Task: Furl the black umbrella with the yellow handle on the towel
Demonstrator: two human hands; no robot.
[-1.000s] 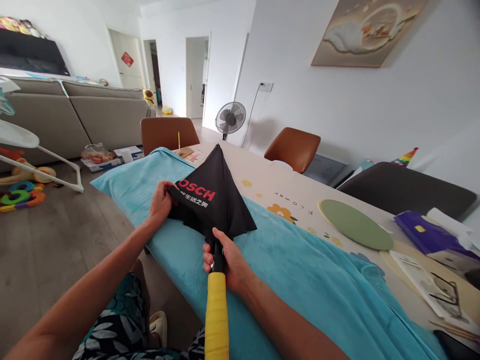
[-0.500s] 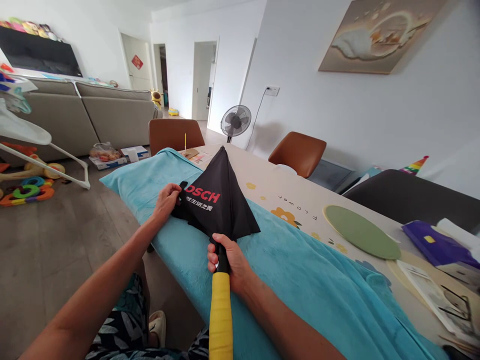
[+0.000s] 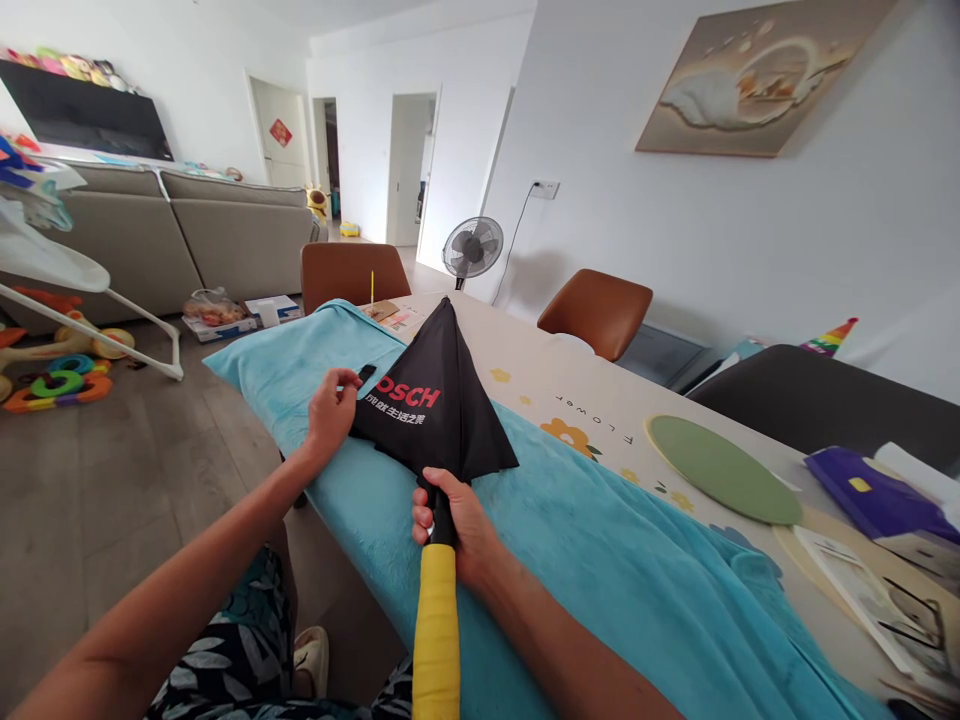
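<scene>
A black folded umbrella [image 3: 420, 400] with red and white print lies pointing away from me over a turquoise cloth [image 3: 555, 560]. Its canopy hangs loose and fans out to both sides. My right hand [image 3: 454, 520] is wrapped round the black neck of the handle, just below the canopy. A yellow wrapped grip [image 3: 436, 630] runs from there towards me. At the canopy's left edge, the fingers of my left hand [image 3: 331, 405] are pinched together on the fabric. A small black strap end [image 3: 367, 373] sticks up beside those fingertips.
The cloth covers the near side of a table with a flower-print top [image 3: 517, 375]. On the right lie a green oval mat [image 3: 720, 470], a purple pack [image 3: 870, 490] and glasses [image 3: 911, 615]. Brown chairs [image 3: 596, 312] and a fan [image 3: 472, 248] stand beyond.
My left hand has shifted slightly, and more of the white print beside it shows now. The right hand keeps its hold on the handle. The view has tilted a little.
</scene>
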